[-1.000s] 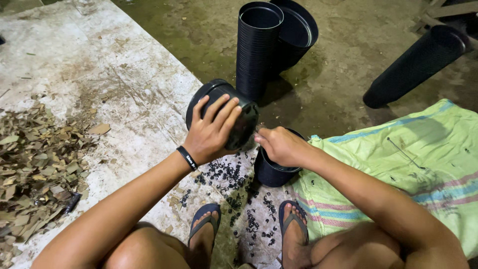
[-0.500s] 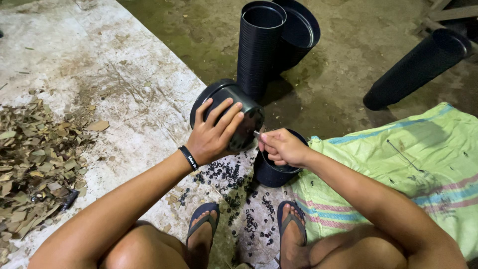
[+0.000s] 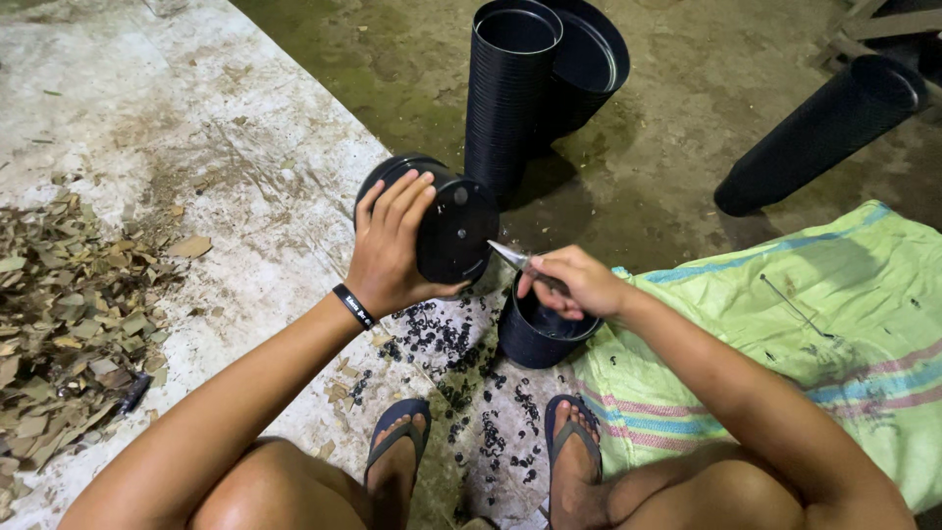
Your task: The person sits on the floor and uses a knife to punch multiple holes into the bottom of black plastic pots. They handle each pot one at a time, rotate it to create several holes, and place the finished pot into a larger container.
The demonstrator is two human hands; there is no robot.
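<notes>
Holding: left hand (image 3: pixel 391 257) spread over tilted black pot (image 3: pixel 442 228)
Blade: right hand (image 3: pixel 577 283) pinching knife (image 3: pixel 517 258), tip pointing left at pot's base

Both arms are bare to the shoulder with no sleeves, the left hand (image 3: pixel 388 250) has a narrow black wristband (image 3: pixel 353 305) with small pale lettering at its wrist, the right hand (image 3: pixel 579 283) wears nothing, the knees are bare, and each foot wears a dark blue flip-flop (image 3: pixel 397 432) with a thong strap.
</notes>
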